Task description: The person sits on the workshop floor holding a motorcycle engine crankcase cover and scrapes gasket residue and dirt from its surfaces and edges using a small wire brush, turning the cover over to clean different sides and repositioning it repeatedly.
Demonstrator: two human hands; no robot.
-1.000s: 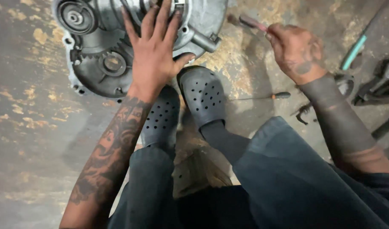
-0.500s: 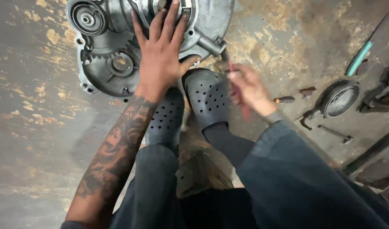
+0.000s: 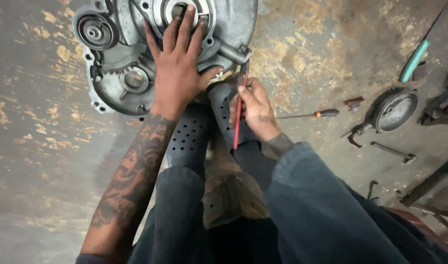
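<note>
a screwdriver point(image 3: 307, 115) and round lamp housing point(image 3: 394, 111) lie aside on the floor; left hand point(image 3: 177, 73) flat, fingers spread, on engine casing point(image 3: 111, 58); right hand point(image 3: 255, 110) closed around red-handled tool point(image 3: 237, 122) beside it.

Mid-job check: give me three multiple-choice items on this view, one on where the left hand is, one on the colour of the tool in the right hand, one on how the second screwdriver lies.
1. Where is the left hand?
A. Flat on the metal engine casing
B. On the floor
C. On a knee

2. What colour is the handle of the screwdriver in the right hand?
A. Blue
B. Red
C. Yellow

3. How is the other screwdriver?
A. Held in a hand
B. Standing upright
C. Lying loose on the concrete floor

Answers: 1 A, fingers spread on the casing; 2 B, red shaft-like handle runs through the fist; 3 C, it lies untouched right of the hand.
</note>
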